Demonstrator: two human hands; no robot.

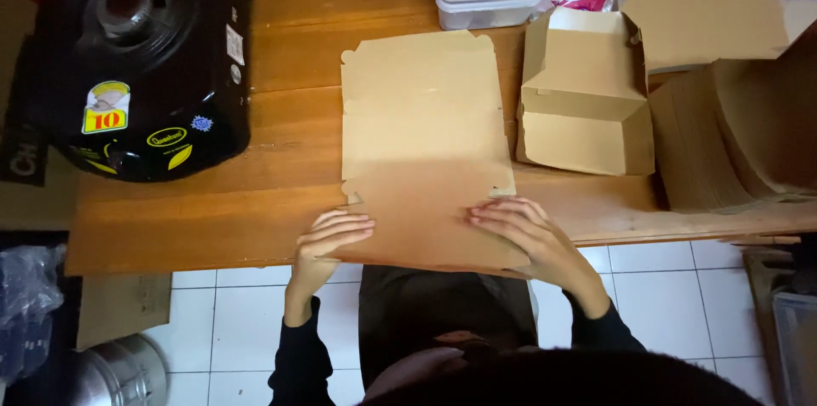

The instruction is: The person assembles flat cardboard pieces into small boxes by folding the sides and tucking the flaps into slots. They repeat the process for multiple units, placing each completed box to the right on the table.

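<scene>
Two hands press one flat cardboard sheet [423, 142] on the wooden surface [281, 57]: left hand [328, 240] and right hand [523, 236], fingers spread flat, gripping nothing. One folded box [587, 95] stands beside; the flat stack [732, 134] runs off-frame, uncountable.

Both arms are covered by long black sleeves of soft, matte fabric that end at the wrists, leaving the left hand [328, 236] and the right hand [528, 231] bare. Neither hand shows rings, a watch or gloves. The sleeve cuffs are plain, without buttons or visible markings. Just below the near edge of the long brown wooden table [213, 227], the person's lap shows dark, near-black clothing. Dark hair fills the bottom of the view.
</scene>
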